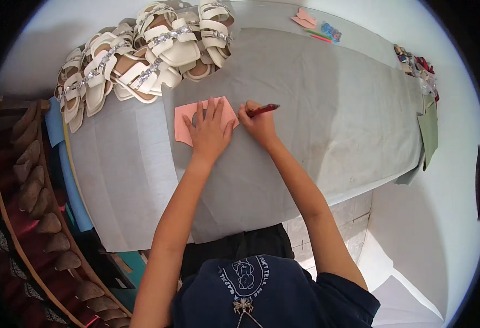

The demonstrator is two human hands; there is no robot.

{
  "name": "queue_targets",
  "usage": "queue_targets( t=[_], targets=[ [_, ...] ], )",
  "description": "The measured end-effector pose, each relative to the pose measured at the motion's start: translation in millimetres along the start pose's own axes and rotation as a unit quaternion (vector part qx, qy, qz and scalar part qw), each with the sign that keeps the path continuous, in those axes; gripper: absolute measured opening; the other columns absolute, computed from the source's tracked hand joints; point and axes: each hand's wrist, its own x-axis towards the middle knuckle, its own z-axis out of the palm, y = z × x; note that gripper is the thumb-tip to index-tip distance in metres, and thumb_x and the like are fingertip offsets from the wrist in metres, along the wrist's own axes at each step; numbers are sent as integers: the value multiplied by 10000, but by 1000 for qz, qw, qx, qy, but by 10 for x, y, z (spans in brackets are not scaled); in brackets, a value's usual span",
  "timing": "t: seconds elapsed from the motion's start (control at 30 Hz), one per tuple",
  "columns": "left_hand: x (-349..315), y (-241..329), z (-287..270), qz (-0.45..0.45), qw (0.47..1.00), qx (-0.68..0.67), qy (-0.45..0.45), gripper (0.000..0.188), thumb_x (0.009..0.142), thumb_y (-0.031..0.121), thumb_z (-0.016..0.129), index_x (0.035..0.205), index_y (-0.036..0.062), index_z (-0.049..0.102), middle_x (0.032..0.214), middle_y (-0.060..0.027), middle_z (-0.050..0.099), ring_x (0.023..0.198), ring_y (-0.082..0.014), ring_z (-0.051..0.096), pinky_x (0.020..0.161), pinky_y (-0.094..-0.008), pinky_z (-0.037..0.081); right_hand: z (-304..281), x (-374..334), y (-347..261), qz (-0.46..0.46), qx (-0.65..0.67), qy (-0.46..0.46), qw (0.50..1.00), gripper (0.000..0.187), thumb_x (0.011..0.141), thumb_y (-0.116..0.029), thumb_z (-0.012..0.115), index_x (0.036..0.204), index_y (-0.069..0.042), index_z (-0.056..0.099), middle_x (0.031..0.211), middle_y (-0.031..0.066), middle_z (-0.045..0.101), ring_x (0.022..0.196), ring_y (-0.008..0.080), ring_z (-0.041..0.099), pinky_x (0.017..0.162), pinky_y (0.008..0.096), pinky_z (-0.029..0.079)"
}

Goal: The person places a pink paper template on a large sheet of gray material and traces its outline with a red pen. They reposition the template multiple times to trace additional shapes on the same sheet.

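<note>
A pink flat pattern piece [182,110] with angled edges lies on the grey material [234,191] that covers the table. My left hand [210,128] rests flat on it, fingers spread, pressing it down. A dark spot, perhaps an opening in the piece, shows partly between those fingers. In my right hand [257,123] is a dark red pen [264,110], held in a writing grip just right of the piece's right corner. The pen's tip is hidden by my fingers, so whether it touches the grey material cannot be made out.
White strappy sandals [163,46] with jewelled bands are heaped at the far left. Pink cut pieces [304,19], coloured pens [320,36] and a small blue packet [332,31] lie at the far edge. Scraps [417,68] sit far right; a rack of shoe lasts [48,223] stands left.
</note>
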Motion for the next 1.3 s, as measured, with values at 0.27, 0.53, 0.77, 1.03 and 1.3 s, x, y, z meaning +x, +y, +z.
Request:
queue_targets(
  t=[0.27, 0.53, 0.77, 1.03, 1.3],
  targets=[
    [12, -20, -28, 6, 1000, -4, -5, 596, 862, 490, 500, 1357, 175, 399, 1395, -75, 392, 1306, -348, 311, 951, -699, 237, 4, -36, -13, -33, -34, 15, 999, 300, 794, -133, 618, 609, -32, 405, 511, 118, 413, 420, 244, 363, 419, 358, 309],
    [27, 3, -57, 5, 1000, 10, -15, 597, 864, 491, 501, 1356, 168, 399, 1382, -87, 400, 1297, -351, 322, 949, -690, 255, -32, -156, -10, -12, -34, 16, 999, 316, 814, -143, 613, 614, -23, 400, 525, 108, 410, 441, 216, 358, 438, 348, 312],
    [74, 15, -124, -4, 1000, -16, -27, 613, 821, 465, 570, 1325, 148, 426, 1359, -59, 410, 1276, -333, 339, 914, -704, 290, -6, -168, -14, 17, 3, 33, 999, 306, 807, -131, 616, 614, -24, 404, 510, 104, 388, 437, 207, 337, 437, 346, 306],
    [81, -2, -127, 14, 1000, -1, -4, 591, 807, 454, 594, 1291, 145, 457, 1302, -57, 439, 1224, -330, 386, 879, -704, 327, 49, -35, -45, 9, -16, 37, 999, 296, 798, -139, 613, 608, -24, 417, 528, 149, 419, 438, 280, 379, 436, 369, 330],
    [104, 13, -164, 3, 999, -11, -36, 618, 796, 454, 608, 1305, 145, 441, 1331, -57, 407, 1235, -329, 374, 904, -701, 312, 21, -189, -43, -12, -59, 61, 996, 282, 812, -149, 607, 639, -26, 422, 541, 130, 440, 452, 271, 407, 441, 362, 336]
  ],
)
